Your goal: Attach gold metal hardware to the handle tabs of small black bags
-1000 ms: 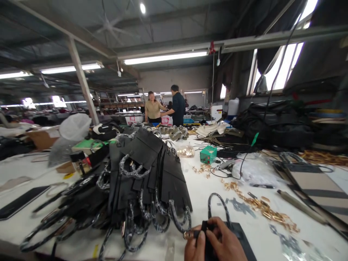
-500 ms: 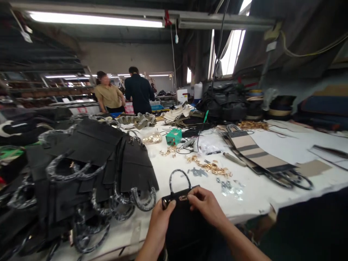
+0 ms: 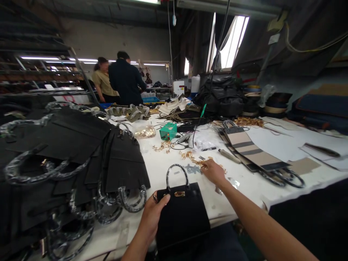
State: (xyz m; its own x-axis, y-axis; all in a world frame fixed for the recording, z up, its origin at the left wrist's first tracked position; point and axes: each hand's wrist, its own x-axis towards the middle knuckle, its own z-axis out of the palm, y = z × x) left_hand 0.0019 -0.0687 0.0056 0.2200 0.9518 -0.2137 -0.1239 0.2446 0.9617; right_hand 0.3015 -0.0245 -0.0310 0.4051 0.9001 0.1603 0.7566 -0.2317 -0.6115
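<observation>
My left hand (image 3: 156, 210) is closed on the upper left edge of a black handbag piece (image 3: 182, 217), thumb on its front. A looped handle (image 3: 177, 170) wrapped in clear film rises from its top. Just below that handle sits a gold metal fitting (image 3: 179, 194). Over the table, my right hand (image 3: 213, 170) reaches into a scatter of small gold fittings (image 3: 187, 155), its fingers drawn together. Whatever is between those fingertips is too small to make out. Thin silver plates (image 3: 191, 169) lie beside this hand.
Black bag pieces with wrapped handles (image 3: 127, 163) are heaped at left. A green box (image 3: 168, 131) with a cord stands mid-table, near a bag of gold parts (image 3: 145, 132). Striped beige panels (image 3: 247, 148) lie at right. Two people (image 3: 126, 78) stand at the back.
My right hand has left the gold fitting on the handbag piece and moved forward and right to the loose gold fittings. My left hand keeps its hold. The camera view has shifted.
</observation>
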